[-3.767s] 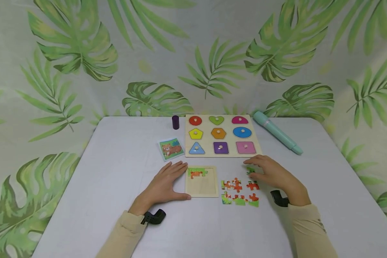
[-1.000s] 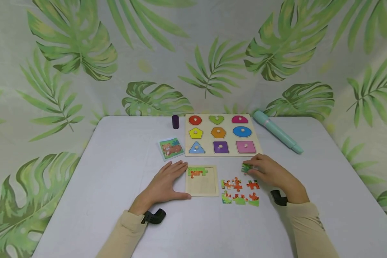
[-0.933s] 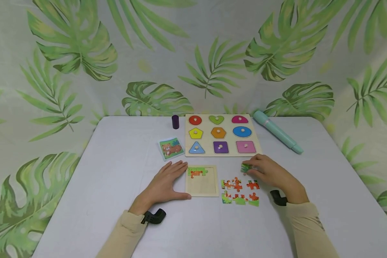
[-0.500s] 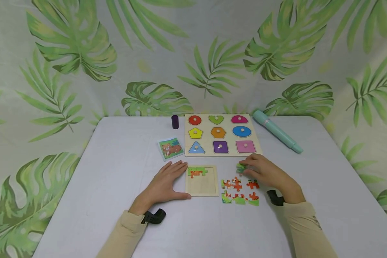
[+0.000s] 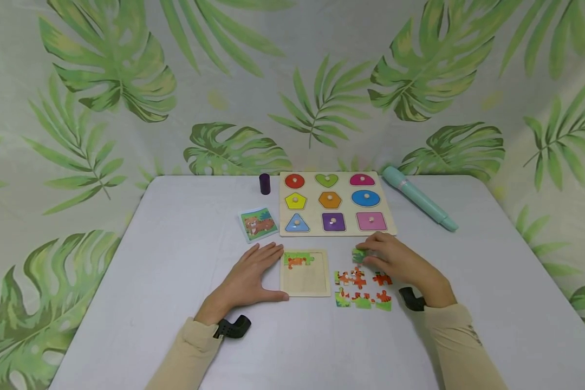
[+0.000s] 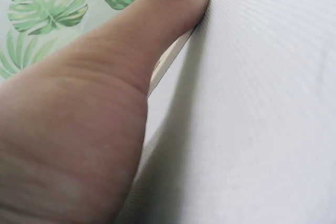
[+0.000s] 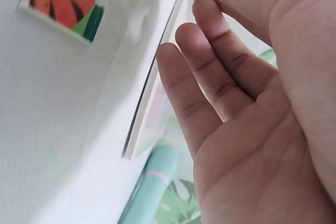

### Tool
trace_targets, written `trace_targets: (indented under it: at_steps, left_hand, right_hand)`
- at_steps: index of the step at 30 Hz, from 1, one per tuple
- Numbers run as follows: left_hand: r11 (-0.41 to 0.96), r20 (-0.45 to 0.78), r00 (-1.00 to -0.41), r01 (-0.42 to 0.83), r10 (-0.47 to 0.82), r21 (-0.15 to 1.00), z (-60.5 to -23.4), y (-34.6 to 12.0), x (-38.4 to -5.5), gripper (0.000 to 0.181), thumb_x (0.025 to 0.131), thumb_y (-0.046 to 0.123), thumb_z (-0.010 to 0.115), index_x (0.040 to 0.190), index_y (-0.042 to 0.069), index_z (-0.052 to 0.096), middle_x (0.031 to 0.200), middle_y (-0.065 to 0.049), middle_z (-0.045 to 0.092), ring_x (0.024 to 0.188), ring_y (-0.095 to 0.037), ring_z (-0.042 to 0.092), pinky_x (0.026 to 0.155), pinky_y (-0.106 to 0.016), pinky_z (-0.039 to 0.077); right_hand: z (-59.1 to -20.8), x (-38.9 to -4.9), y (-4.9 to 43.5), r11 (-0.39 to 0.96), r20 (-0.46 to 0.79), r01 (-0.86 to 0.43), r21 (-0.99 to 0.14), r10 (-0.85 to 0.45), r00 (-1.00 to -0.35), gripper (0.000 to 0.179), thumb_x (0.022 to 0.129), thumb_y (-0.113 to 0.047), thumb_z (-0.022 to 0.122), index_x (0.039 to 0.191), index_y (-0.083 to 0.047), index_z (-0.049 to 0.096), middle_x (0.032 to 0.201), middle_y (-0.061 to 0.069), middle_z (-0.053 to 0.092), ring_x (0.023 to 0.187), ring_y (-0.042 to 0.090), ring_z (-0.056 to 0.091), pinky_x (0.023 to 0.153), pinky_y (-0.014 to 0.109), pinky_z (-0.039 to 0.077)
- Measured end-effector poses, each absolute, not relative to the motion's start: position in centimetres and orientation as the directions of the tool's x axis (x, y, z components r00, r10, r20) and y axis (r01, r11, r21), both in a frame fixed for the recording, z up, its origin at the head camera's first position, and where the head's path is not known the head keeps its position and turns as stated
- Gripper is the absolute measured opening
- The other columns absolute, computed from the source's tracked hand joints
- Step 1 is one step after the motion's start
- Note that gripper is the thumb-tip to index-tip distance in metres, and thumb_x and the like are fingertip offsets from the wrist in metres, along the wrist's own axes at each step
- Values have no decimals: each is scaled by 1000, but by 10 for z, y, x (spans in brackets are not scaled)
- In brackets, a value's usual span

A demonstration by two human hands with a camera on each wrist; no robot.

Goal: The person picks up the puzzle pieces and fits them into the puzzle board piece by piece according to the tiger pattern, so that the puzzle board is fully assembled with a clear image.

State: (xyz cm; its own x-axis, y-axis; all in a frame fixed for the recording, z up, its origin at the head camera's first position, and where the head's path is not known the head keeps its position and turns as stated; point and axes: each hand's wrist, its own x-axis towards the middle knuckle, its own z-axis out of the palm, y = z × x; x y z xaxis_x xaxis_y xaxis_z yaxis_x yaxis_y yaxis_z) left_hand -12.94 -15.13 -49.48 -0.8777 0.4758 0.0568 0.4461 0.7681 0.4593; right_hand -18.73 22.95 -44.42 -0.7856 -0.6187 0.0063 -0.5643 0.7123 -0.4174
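- Clock centred on the wooden tray (image 5: 305,284), head view, 12 pointing away from the person.
- Left hand (image 5: 246,279) at 9 o'clock: fingers extended, thumb spread wide; fingertips at the tray's 11 o'clock corner, thumb tip at its 7 o'clock corner. Grips nothing; tray framed between thumb and fingers. Left wrist view: thumb lies along the tray's edge.
- Right hand (image 5: 395,259) at 3 o'clock: thumb and forefinger pinch a green piece (image 5: 357,255). Right wrist view: the other three fingers are extended, slightly bent.
- Green piece sits between 2 and 3 o'clock, just beside the tray, well apart from the left hand. Cannot tell whether it clears the table.
- In the tray, 11 o'clock corner: a green-and-orange puzzle section (image 5: 297,261), lying flat.
- Loose pieces (image 5: 363,302), orange and green, between 3 and 4 o'clock, in two rows on the white table (image 5: 146,281); upper row just below the green piece.
- Bear card (image 5: 259,223): between 10 and 11 o'clock, near the left fingertips.
- Purple cylinder (image 5: 265,184): 11 o'clock, upright.
- Shape board (image 5: 347,206): 1 o'clock, nine knobbed coloured shapes.
- Teal pen-shaped object (image 5: 419,199): 2 o'clock, lying aslant beside the shape board.
- Leaf-print backdrop (image 5: 341,32): 12 o'clock, behind the table.
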Motion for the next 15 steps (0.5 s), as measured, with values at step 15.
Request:
trace_targets:
  at_steps: [15]
  left_hand:
    - [764, 56, -875, 449, 481, 464, -491, -151, -128, 107, 78, 68, 79, 159, 9, 40, 165, -3, 39, 157, -21, 27, 132, -45, 13]
  right_hand:
    - [-438, -186, 213, 670, 29, -567, -479, -633, -773, 29, 96, -15, 73, 125, -9, 72, 117, 2, 65, 111, 21, 58, 96, 46, 58]
